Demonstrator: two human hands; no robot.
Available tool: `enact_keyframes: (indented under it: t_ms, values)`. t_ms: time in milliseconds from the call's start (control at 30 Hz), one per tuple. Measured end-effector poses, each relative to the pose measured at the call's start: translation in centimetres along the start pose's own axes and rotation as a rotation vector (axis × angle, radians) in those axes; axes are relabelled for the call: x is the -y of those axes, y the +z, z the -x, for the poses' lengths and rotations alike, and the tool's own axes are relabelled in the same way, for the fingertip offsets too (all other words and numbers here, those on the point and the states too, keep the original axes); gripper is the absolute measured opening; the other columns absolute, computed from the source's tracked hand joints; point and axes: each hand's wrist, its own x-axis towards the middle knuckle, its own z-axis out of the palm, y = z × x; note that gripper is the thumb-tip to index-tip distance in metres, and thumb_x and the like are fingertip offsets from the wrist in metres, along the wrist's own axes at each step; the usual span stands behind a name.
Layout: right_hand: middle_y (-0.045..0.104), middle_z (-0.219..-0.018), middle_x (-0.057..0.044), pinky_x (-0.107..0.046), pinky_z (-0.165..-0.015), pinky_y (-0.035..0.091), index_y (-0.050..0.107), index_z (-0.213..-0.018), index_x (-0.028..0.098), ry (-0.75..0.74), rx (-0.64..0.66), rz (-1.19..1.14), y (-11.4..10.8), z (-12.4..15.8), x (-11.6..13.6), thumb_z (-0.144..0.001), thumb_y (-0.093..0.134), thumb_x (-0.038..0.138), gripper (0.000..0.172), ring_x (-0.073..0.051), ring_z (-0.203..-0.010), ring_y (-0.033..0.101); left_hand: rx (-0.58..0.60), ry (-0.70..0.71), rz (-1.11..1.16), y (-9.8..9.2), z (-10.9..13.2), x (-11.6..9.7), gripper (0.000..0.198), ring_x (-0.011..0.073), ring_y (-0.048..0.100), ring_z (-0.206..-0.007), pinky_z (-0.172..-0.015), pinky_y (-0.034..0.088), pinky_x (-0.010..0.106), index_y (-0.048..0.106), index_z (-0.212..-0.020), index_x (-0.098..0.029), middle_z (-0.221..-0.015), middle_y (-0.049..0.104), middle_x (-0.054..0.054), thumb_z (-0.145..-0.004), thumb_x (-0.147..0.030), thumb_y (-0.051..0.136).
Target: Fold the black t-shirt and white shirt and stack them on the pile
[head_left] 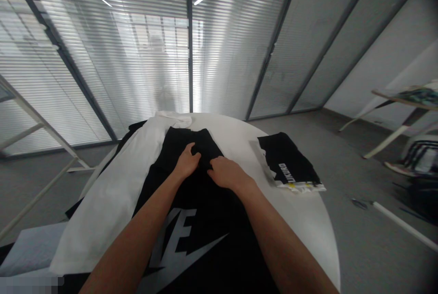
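A black garment (pixel 212 207) with large grey-white letters and a swoosh lies stretched across a round white table (pixel 236 134), running from the far side towards me. My left hand (pixel 187 162) rests on its upper part, fingers bent and pinching the cloth. Close by on the right, my right hand (pixel 227 173) has curled fingers gripping the same fabric. Both grips are partly hidden by the hands themselves. Left of the black garment, and partly under it, lies a white garment (pixel 112 180). Apart on the right sits a folded stack with a black printed garment (pixel 287 157) on top.
Dark cloth (pixel 137 125) shows beyond the white garment. A white metal frame (pixel 44 125) stands on the left. Glass partitions with blinds (pixel 153 56) rise behind the table. On the right are another table (pixel 404 97), a bag (pixel 422 157) and a white pole (pixel 404 225) over grey floor.
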Motion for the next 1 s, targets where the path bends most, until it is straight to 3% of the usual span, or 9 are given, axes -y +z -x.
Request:
enact_keyframes:
  t_ms: [133,333,500,700,833,1000]
  values:
    - [0.067,-0.108,-0.019,-0.039,-0.084,0.049,0.066,-0.101,0.013,-0.014,0.014,0.008,0.0,0.1,0.1,-0.09,0.048,0.027,0.026,-0.03,-0.103,0.063,-0.184,-0.045,-0.251,-0.4,0.0,0.2,0.053,0.0287,0.061,-0.109,-0.093,0.046,0.038,0.049,-0.128,-0.007,-0.118,0.062,0.02,-0.08,-0.028,0.056]
    - [0.067,-0.107,-0.018,-0.039,-0.084,0.048,0.067,-0.102,0.012,-0.065,0.017,0.012,0.1,0.3,0.6,-0.088,0.046,0.024,0.027,-0.029,-0.102,0.064,-0.238,-0.05,-0.321,-1.0,0.0,-0.1,0.052,0.0294,0.058,-0.116,-0.098,0.044,0.039,0.053,-0.127,-0.009,-0.122,0.06,0.02,-0.079,-0.025,0.056]
    - [0.066,-0.111,-0.016,-0.037,-0.083,0.048,0.062,-0.114,0.015,-0.138,0.063,-0.033,0.4,1.2,0.5,-0.086,0.051,0.028,0.032,-0.028,-0.102,0.064,-0.207,0.042,-0.31,-1.5,0.1,-0.6,0.056,0.0271,0.051,-0.125,-0.108,0.037,0.036,0.047,-0.136,-0.002,-0.133,0.055,0.02,-0.082,-0.016,0.049]
    - [0.066,-0.116,-0.014,-0.037,-0.089,0.046,0.058,-0.124,0.017,-0.158,0.059,-0.149,1.0,2.0,0.5,-0.091,0.047,0.027,0.037,-0.026,-0.107,0.062,-0.13,0.112,-0.288,-2.5,-0.7,0.0,0.062,0.0243,0.05,-0.127,-0.107,0.039,0.031,0.034,-0.144,0.001,-0.138,0.051,0.02,-0.084,-0.013,0.042]
    - [0.064,-0.121,-0.012,-0.032,-0.093,0.043,0.058,-0.127,0.015,-0.245,0.024,-0.337,0.4,1.5,1.2,-0.091,0.048,0.027,0.039,-0.023,-0.11,0.06,-0.099,0.166,-0.266,-4.3,-2.9,0.5,0.063,0.0212,0.049,-0.128,-0.108,0.038,0.031,0.034,-0.146,-0.004,-0.139,0.052,0.014,-0.083,-0.009,0.041]
    - [0.069,-0.111,-0.011,-0.029,-0.083,0.047,0.06,-0.125,0.013,-0.282,0.006,-0.52,0.0,0.5,3.8,-0.089,0.052,0.029,0.041,-0.021,-0.094,0.065,-0.035,0.207,-0.401,-7.4,-6.7,0.5,0.063,0.0188,0.049,-0.128,-0.108,0.037,0.026,0.034,-0.146,-0.006,-0.141,0.049,0.011,-0.083,-0.011,0.043]
